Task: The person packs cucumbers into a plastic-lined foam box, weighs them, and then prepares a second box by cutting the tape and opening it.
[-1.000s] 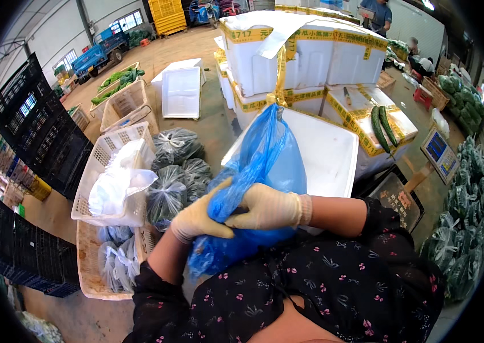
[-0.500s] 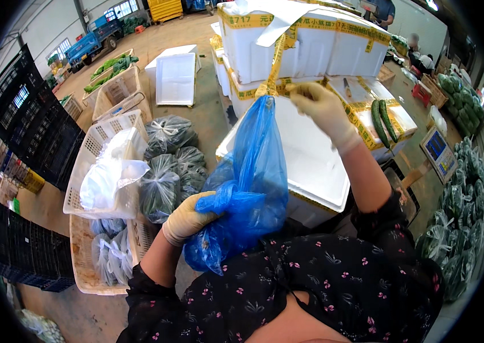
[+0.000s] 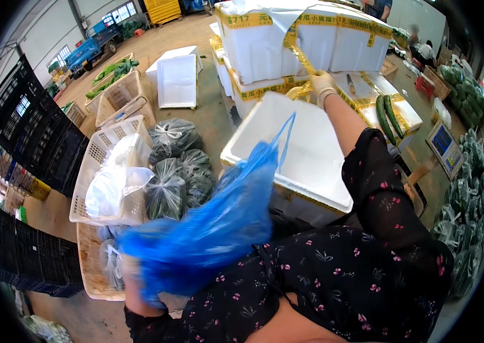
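Observation:
A blurred blue plastic bag [image 3: 207, 223] stretches from my left hand [image 3: 133, 273], which holds its lower left end, up toward the open white foam box [image 3: 306, 151]. My gloved right hand [image 3: 320, 84] is closed on a hanging yellow tape strip [image 3: 300, 60] at the front of the stacked foam boxes [image 3: 357, 48]. Just right of that hand, two cucumbers [image 3: 386, 120] and a knife [image 3: 351, 84] lie on a taped box lid.
Bags of greens [image 3: 168, 191] and plastic crates [image 3: 86, 203] stand at my left, with black crates [image 3: 27, 131] beyond. A scale [image 3: 442, 148] and bagged produce [image 3: 462, 206] are at my right. A blue truck [image 3: 90, 51] and other people [image 3: 425, 50] are behind.
My left hand has pulled the bag down and left, away from the tape strip. My right hand left the bag, rose and closed on the tape.

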The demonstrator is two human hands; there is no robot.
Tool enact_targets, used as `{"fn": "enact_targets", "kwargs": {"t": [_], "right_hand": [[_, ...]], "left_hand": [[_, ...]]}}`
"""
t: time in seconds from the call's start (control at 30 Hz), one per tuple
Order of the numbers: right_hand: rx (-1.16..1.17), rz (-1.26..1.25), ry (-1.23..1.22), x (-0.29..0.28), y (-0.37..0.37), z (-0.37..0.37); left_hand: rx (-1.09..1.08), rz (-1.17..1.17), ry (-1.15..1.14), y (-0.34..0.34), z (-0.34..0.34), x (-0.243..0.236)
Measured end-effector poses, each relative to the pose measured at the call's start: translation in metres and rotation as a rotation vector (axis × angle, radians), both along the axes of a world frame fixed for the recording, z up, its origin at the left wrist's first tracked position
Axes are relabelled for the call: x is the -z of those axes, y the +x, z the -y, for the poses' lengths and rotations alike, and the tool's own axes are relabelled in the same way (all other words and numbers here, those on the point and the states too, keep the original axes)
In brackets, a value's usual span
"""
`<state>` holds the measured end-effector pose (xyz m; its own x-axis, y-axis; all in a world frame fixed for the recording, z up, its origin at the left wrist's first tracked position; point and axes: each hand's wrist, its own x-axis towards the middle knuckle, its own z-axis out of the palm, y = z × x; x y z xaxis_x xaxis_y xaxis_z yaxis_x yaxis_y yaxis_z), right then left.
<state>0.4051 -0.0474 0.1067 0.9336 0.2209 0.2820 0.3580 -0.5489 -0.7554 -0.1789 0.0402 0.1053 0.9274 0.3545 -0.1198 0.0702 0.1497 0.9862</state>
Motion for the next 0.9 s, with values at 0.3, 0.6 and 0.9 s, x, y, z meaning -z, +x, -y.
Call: {"fn": "enact_targets", "kwargs": {"t": [0.3, 0.6, 0.9], "right_hand": [[-0.086, 0.283, 0.239, -0.007, -0.031, 0.054], [-1.781, -0.637, -0.085, 0.014, -0.337, 0.014], [-1.367, -0.700, 0.269, -0.025, -0.303, 0.040]], "left_hand": [[-0.583, 0.268, 0.089, -0.023, -0.029, -0.012], [-0.522, 0.325, 0.042, 0.058, -0.020, 0.004], [0.005, 0.155, 0.752, 0.082, 0.028, 0.013]]}}
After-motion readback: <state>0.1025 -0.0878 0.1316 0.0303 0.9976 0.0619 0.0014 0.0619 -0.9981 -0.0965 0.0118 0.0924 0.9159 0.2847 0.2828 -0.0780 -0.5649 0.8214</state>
